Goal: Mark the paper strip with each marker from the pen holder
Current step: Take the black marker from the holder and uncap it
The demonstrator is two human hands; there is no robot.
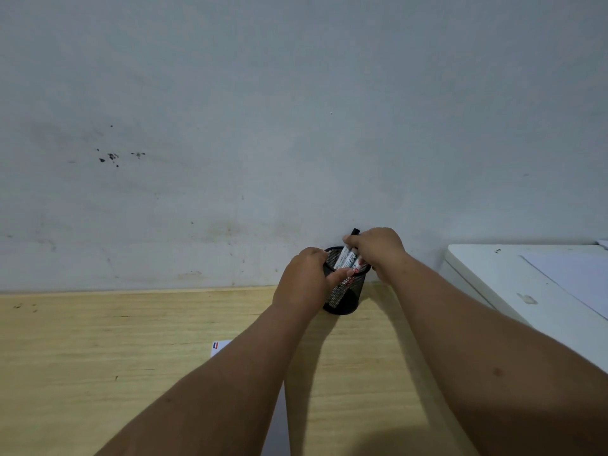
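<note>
A black mesh pen holder (pixel 342 301) stands on the wooden desk close to the wall, with white-bodied markers (pixel 348 260) leaning inside it. My left hand (pixel 304 281) wraps the holder's left side, thumb across its front. Over the rim, my right hand (pixel 378 250) pinches a marker with a black cap (pixel 354 232) that pokes up above the fingers. The white paper strip (pixel 219 347) lies on the desk under my left forearm; only its far corner shows, bearing a red and a blue mark.
A grey stained wall rises right behind the holder. At the right stands a white cabinet or appliance (pixel 513 284) with a sheet of paper (pixel 572 278) on top. The wooden desk (pixel 98 357) stretches to the left.
</note>
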